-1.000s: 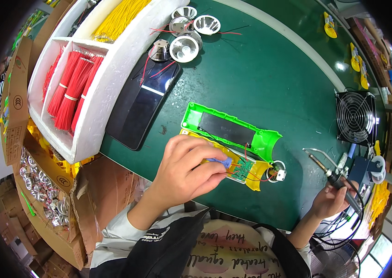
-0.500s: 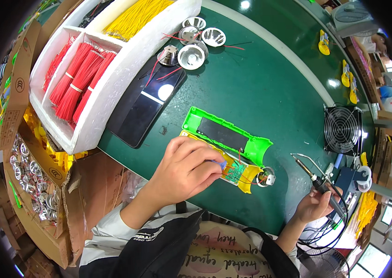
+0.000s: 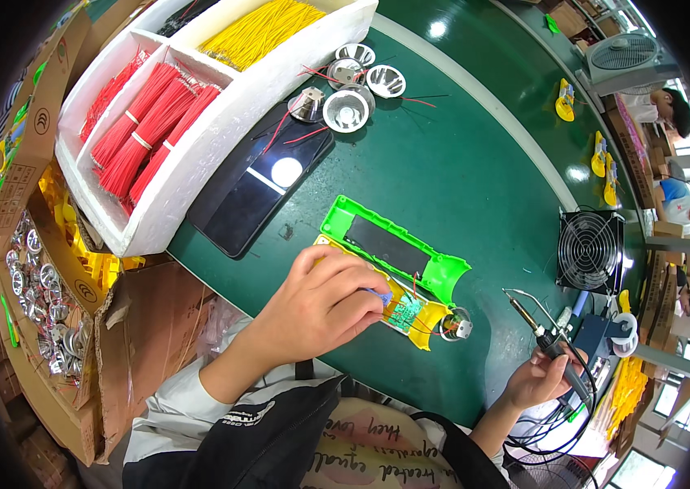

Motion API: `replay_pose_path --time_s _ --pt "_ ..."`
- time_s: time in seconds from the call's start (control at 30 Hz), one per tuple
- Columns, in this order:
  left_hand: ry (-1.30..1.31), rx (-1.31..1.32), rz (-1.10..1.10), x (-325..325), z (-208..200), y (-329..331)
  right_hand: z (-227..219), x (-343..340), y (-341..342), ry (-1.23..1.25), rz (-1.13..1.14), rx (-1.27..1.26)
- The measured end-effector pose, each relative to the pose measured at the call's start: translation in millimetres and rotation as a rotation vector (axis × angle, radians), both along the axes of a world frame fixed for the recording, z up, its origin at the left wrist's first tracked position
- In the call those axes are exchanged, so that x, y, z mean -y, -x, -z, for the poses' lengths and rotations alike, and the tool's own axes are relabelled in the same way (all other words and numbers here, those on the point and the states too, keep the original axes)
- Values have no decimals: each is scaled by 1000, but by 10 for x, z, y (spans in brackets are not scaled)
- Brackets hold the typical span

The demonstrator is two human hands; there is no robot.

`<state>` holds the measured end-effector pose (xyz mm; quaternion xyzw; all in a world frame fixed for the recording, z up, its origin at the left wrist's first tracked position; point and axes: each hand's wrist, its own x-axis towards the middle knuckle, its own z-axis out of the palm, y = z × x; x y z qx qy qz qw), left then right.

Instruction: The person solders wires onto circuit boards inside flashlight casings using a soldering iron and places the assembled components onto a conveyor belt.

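Head: foam tray (image 3: pixel 201 159), wires (image 3: pixel 164 116); yellow shell (image 3: pixel 424 328), seemingly circuit board (image 3: pixel 404 313).

I see light (image 3: pixel 437 30) glinting off my green table (image 3: pixel 451 155) at 1 o'clock, a grey fan (image 3: pixel 624 53) at 2, bright windows (image 3: pixel 645 471) at 4, cardboard boxes (image 3: pixel 137 342) at 8.

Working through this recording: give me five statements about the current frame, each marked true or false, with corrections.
1. The right hand holds a soldering iron. True.
2. The left hand rests on the phone. False: the left hand is over the yellow shell.
3. The fan stands right of the green shell. True.
4. Yellow and red wires share one compartment. False: yellow wires and red wires lie in separate ones.
5. Several reflectors are on the table. True.
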<state>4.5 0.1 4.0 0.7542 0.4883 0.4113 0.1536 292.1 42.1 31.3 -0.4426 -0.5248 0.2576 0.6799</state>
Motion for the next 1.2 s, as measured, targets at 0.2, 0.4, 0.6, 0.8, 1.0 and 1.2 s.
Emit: replay_pose_path --time_s 0.2,0.4,0.6,0.8,1.0,1.2 --pt "6 11 9 0 10 12 9 45 -34 13 -39 84" --pt "31 11 21 -33 -6 15 -158 238 372 65 -161 206" --pt "39 9 8 -52 0 13 -78 303 273 139 -393 243" --pt "43 -3 -1 -48 9 8 -68 286 241 143 -522 360" --pt "20 7 6 -50 26 12 -87 320 282 217 -479 352" --pt "24 -1 5 -44 26 14 -124 327 333 217 -456 369"
